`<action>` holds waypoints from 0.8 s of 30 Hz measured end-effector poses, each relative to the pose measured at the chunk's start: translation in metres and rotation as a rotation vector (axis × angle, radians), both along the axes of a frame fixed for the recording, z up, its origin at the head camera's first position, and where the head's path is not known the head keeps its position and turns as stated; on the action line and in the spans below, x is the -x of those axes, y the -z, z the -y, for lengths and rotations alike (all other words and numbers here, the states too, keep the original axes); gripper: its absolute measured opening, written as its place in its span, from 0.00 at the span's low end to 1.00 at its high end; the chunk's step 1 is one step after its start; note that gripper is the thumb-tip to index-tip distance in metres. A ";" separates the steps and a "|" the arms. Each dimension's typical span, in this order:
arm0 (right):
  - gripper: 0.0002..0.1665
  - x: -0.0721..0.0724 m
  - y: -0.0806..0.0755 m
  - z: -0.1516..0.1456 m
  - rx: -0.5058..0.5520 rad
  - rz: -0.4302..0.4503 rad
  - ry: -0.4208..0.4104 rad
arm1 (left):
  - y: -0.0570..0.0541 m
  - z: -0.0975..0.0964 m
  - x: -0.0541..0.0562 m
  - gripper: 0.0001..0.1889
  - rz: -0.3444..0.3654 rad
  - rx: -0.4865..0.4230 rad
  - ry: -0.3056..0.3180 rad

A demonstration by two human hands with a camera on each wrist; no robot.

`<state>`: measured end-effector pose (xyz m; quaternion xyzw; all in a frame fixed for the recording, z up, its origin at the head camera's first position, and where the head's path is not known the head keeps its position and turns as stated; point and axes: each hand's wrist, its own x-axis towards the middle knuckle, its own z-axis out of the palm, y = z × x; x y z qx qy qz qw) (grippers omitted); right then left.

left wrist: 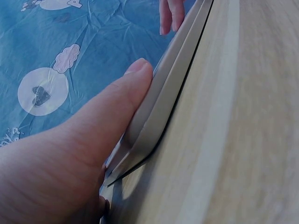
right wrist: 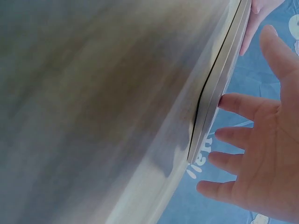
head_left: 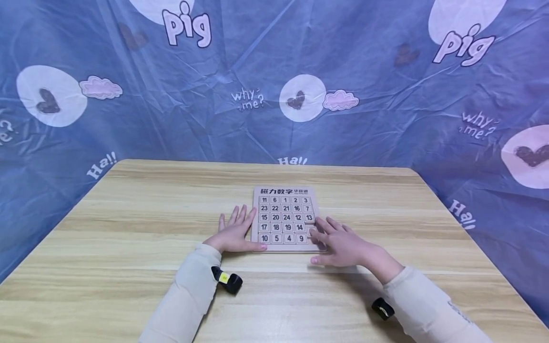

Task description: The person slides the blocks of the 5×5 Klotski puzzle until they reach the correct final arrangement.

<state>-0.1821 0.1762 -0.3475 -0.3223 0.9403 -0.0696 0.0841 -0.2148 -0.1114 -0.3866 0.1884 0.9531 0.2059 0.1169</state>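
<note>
A pale sliding number puzzle (head_left: 284, 246) lies flat on the table, its numbered tiles set in rows below a printed heading. My left hand (head_left: 235, 237) rests at its left side with the fingers spread and straight. The left thumb (left wrist: 133, 84) lies on the puzzle's near left corner. From the right, my right hand (head_left: 343, 244) reaches over the lower right part, fingers extended. Its index fingertip (right wrist: 225, 101) is right at the puzzle's surface, and that hand covers the tile places at the right end of the two lowest rows.
The wood-grain table (head_left: 128, 257) stretches around the puzzle on every side. Behind it hangs a blue printed cloth (head_left: 180, 128). Black straps with small devices sit on both wrists, the left one (head_left: 231, 283) and the right one (head_left: 383, 308), over light sleeves.
</note>
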 end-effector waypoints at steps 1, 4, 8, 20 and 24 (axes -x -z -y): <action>0.47 -0.001 0.000 0.000 0.000 0.002 -0.002 | 0.000 0.000 0.000 0.57 -0.001 0.001 0.000; 0.47 -0.005 0.000 -0.001 0.005 0.011 -0.002 | -0.001 0.000 -0.001 0.57 -0.004 0.000 -0.001; 0.48 -0.008 0.000 -0.001 0.008 0.007 -0.004 | 0.000 0.000 -0.001 0.57 -0.008 -0.003 0.003; 0.47 -0.015 -0.002 0.000 0.004 -0.014 -0.046 | -0.001 0.000 -0.001 0.57 -0.008 -0.003 0.001; 0.48 -0.016 -0.003 0.000 -0.003 -0.001 -0.047 | -0.001 0.000 -0.001 0.57 -0.005 -0.006 0.000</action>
